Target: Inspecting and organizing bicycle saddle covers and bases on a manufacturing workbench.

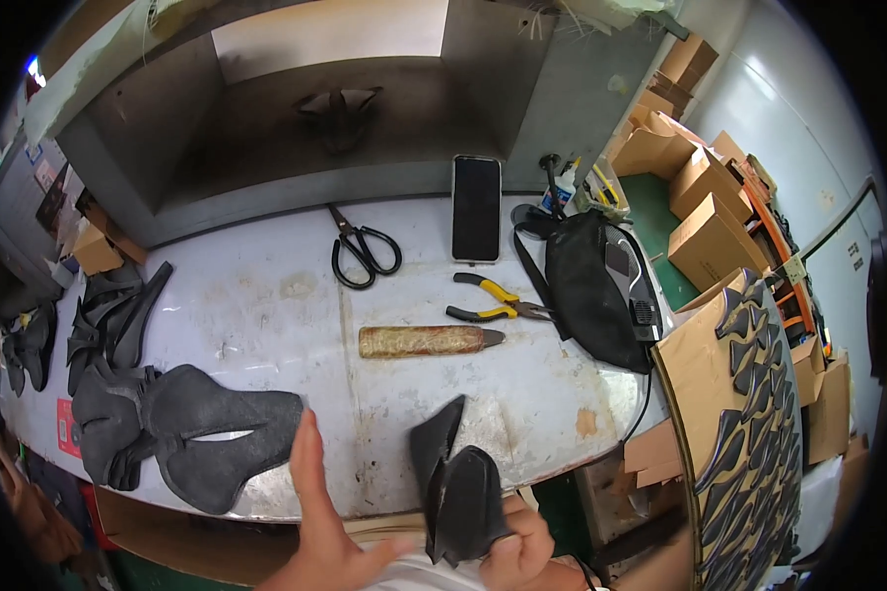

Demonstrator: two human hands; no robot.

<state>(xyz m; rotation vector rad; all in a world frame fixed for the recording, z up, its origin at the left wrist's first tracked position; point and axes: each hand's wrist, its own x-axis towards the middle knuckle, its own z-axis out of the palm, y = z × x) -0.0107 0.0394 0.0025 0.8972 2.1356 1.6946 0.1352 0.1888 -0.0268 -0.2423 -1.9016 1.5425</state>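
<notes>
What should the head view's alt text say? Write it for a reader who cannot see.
A person's right hand grips a folded black piece at a worn workbench, the left hand open beside a flat black cut-out. Further back lie scissors, yellow-handled pliers, a phone, a wrapped knife-like tool and a black bag.

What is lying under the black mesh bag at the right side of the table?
Under the black mesh bag a flat dark device with a pale rim sticks out on its right side. A black cable hangs down below it. The rest is covered by the bag.
</notes>
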